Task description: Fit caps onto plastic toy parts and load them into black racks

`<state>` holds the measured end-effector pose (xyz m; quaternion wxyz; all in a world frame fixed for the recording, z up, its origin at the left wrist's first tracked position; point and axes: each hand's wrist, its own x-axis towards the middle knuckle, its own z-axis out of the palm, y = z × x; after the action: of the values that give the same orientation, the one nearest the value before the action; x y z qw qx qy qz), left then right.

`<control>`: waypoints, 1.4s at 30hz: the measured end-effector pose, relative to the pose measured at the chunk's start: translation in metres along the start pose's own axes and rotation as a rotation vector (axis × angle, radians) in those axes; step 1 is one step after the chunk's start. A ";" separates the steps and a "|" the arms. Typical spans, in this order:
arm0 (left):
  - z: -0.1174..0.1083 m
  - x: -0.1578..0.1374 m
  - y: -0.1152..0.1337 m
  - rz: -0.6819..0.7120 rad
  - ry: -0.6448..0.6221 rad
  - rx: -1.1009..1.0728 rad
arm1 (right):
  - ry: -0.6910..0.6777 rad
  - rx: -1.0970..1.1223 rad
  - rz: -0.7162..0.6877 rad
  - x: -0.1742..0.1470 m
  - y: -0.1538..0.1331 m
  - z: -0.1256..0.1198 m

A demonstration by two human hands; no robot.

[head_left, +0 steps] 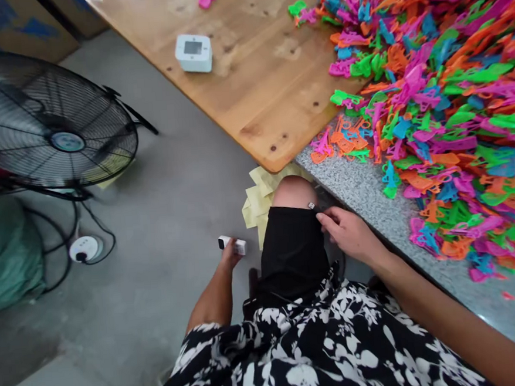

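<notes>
My left hand hangs low over the floor, its fingers wrapped round a small white box-shaped device with a dark end. The hand hides the middle of this device, so its exact kind does not show. Between the thumb and fingertips of my right hand is a USB plug, its metal tip pointing up and left. That plug is just over my knee, at the hem of my black shorts. Any cable behind it is hidden by the hand.
A wooden board bears a white digital timer. Colourful plastic pieces are heaped on the speckled stone tabletop. Yellow papers lie below the board corner. At left are a black fan, a power socket with cables and a green sack.
</notes>
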<state>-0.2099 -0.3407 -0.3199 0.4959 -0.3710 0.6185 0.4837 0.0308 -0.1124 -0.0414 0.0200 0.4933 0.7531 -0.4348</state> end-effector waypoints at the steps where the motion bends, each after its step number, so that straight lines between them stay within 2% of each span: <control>1: -0.004 -0.011 0.006 0.012 -0.013 -0.040 | 0.036 -0.044 -0.031 0.002 -0.003 0.001; 4: -0.015 -0.059 0.029 0.083 -0.187 -0.211 | 0.050 -0.032 -0.151 -0.005 -0.017 0.001; 8: -0.013 -0.157 0.057 0.237 -0.597 -0.434 | -0.097 0.189 -0.333 -0.034 -0.042 0.004; 12: 0.012 -0.256 0.064 0.356 -0.864 -0.381 | -0.177 0.264 -0.507 -0.069 -0.072 0.007; 14: 0.027 -0.293 0.059 0.385 -0.972 -0.329 | -0.137 0.268 -0.603 -0.085 -0.083 0.004; 17: 0.048 -0.328 0.046 0.502 -1.059 -0.226 | -0.022 0.274 -0.709 -0.105 -0.086 -0.007; 19: 0.058 -0.340 0.038 0.706 -1.048 -0.112 | 0.064 0.292 -0.717 -0.116 -0.079 -0.017; 21: 0.064 -0.348 0.032 1.007 -0.968 0.074 | 0.132 0.337 -0.681 -0.125 -0.066 -0.028; 23: 0.067 -0.354 0.030 1.340 -0.797 0.328 | 0.175 0.410 -0.628 -0.133 -0.051 -0.038; 25: 0.069 -0.360 0.028 1.644 -0.567 0.580 | 0.215 0.492 -0.590 -0.140 -0.036 -0.046; 27: 0.071 -0.365 0.025 1.882 -0.399 0.773 | 0.263 0.554 -0.580 -0.145 -0.025 -0.052; 29: 0.075 -0.370 0.022 2.058 -0.328 0.884 | 0.311 0.592 -0.588 -0.150 -0.018 -0.057; 31: 0.080 -0.374 0.019 2.180 -0.299 0.937 | 0.339 0.609 -0.601 -0.155 -0.014 -0.061; 34: 0.086 -0.381 0.019 2.280 -0.297 1.008 | 0.356 0.595 -0.618 -0.162 -0.012 -0.068; 37: 0.089 -0.390 0.023 2.325 -0.386 1.160 | 0.348 0.550 -0.638 -0.169 -0.014 -0.078; 42: 0.085 -0.407 0.034 2.341 -0.565 1.479 | 0.246 0.430 -0.656 -0.174 -0.016 -0.094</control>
<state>-0.1251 -0.2579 0.0799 -0.0039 0.7995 0.5528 0.2351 0.1451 -0.1770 0.1071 -0.3134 0.2684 0.7592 -0.5033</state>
